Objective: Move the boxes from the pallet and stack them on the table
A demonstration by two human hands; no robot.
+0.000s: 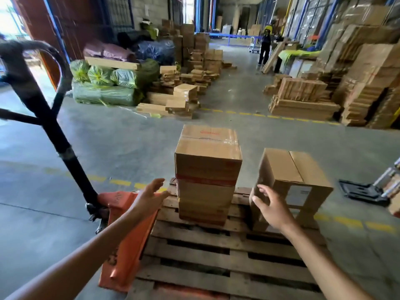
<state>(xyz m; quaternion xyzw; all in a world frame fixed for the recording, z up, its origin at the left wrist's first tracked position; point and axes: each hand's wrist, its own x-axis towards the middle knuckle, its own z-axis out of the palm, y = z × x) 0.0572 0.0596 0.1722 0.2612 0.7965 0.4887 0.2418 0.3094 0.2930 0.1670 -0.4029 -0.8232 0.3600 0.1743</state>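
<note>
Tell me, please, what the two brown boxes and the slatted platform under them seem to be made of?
The two brown boxes, left and right, look like matte corrugated cardboard: folded flaps, glossy tape seams. The slatted platform looks like rough, unfinished wood: visible grain, worn boards.

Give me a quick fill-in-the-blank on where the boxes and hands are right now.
1. Both stacks of boxes stand on a wooden ____.
2. The left hand and right hand hold ____.
3. The top box of the middle stack has a band of ____ tape beneath it.

Missing: pallet; nothing; red
</note>
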